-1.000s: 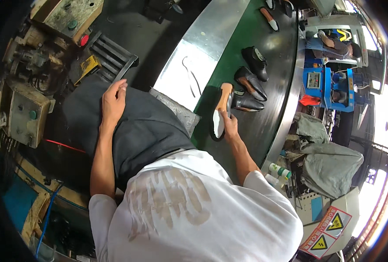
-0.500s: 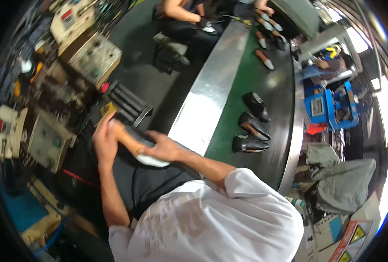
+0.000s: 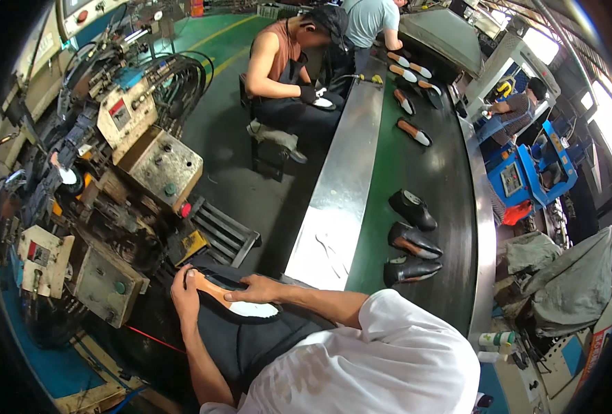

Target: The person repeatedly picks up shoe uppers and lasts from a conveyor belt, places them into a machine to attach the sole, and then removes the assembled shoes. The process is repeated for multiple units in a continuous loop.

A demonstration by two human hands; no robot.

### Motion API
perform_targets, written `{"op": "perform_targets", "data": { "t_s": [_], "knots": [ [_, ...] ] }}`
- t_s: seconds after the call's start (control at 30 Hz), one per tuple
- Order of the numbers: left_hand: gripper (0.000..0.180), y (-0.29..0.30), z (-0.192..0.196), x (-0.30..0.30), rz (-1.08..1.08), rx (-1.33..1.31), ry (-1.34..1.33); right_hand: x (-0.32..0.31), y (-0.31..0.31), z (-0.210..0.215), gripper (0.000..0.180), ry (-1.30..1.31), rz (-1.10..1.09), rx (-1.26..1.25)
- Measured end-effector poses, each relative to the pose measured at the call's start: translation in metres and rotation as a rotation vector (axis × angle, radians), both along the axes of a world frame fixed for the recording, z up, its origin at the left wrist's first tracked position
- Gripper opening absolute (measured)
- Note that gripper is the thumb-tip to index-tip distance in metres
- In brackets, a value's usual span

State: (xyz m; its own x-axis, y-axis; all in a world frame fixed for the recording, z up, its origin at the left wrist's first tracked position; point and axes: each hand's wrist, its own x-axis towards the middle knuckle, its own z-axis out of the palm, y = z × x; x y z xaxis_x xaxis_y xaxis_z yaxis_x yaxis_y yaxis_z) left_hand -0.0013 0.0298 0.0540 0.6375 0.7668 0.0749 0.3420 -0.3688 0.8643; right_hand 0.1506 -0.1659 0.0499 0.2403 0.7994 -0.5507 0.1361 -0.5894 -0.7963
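Observation:
A black shoe (image 3: 251, 309) lies across my lap with its underside up, showing a tan rear part and a white front part. At its narrow tan end, my left hand (image 3: 184, 297) is wrapped around the heel area. My right hand (image 3: 256, 289) grips the near-middle edge, its thumb on the tan surface by the white part. The dark upper is mostly hidden beneath the sole.
On the conveyor belt (image 3: 450, 165) to my right stand several black shoes (image 3: 415, 241), with tan-and-white soled shoes (image 3: 414, 131) farther off. A thin metal tool (image 3: 330, 252) lies on its ledge. Machines (image 3: 109, 283) fill the left. A co-worker (image 3: 275, 65) sits ahead.
The view has tilted up, showing more of the room. The shoe stays in both hands and its white front part is now more exposed to view.

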Motion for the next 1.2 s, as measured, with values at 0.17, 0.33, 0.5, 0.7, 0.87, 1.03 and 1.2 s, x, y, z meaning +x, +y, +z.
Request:
{"op": "perform_targets", "data": {
  "t_s": [0.17,0.33,0.5,0.7,0.87,1.03,1.2],
  "knots": [
    [0.031,0.014,-0.023,-0.006,0.093,0.033,0.083,-0.022,-0.026,0.028,0.104,-0.472,0.101,0.237],
    [0.035,0.032,-0.014,0.007,-0.004,-0.096,0.203,-0.027,-0.045,0.054,0.088,-0.946,0.51,0.413],
    [0.032,0.044,-0.034,-0.002,-0.023,-0.139,0.047,-0.021,-0.035,0.062,0.08,-0.904,0.542,0.413],
    [0.026,0.035,-0.031,0.006,-0.041,-0.357,-0.196,-0.029,-0.034,0.048,0.082,-0.957,0.505,0.442],
    [0.033,0.032,-0.047,0.009,0.107,-0.486,-0.267,-0.027,-0.039,0.047,0.081,-0.962,0.55,0.456],
    [0.039,0.027,-0.044,0.028,0.308,-0.376,-0.155,-0.023,-0.038,0.048,0.084,-0.885,0.55,0.447],
    [0.044,0.035,-0.038,0.02,0.169,-0.377,-0.207,-0.012,-0.034,0.052,0.08,-0.782,0.568,0.423]
  ]
}}
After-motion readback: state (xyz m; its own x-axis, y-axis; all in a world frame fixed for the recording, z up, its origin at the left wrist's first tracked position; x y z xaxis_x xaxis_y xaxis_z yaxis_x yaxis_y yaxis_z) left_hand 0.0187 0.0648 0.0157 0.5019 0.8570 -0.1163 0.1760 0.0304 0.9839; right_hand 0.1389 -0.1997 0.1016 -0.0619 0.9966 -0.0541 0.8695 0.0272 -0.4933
